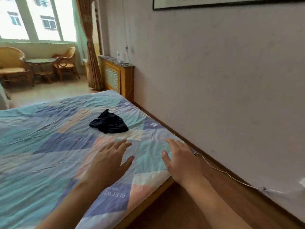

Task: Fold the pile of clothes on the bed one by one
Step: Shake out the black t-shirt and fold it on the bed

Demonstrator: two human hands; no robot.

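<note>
On the bed (41,146), whose wrinkled sheet is a patchwork of pale blue, teal, lavender, pink and white blocks with some printed lettering near the close edge, a small crumpled dark navy garment (109,122) lies by itself, bunched in a loose heap towards the far side near the wall. Both bare forearms reach forward from the bottom of the view over the near corner of the mattress. Nearer the middle of the bed, the left hand (110,160) is held palm down with its fingers straight and spread, gripping nothing; whether it touches the sheet or hovers just above it cannot be told. Beside it, close to the bed's wall-side edge, the right hand (180,161) is likewise flat and spread, fingers apart and holding nothing. Both hands are short of the dark garment, which lies beyond their fingertips and apart from them. Along the brown wooden skirting at the foot of the plain pale wall (214,71) a thin white cable (231,176) trails across the wood floor. Farther back stands a wooden radiator cover (115,76) with a mesh front, next to a tied-back brown patterned curtain (91,47). By the bright window (33,19) sit two wicker armchairs (13,65) around a small round glass-topped table (40,61).
</note>
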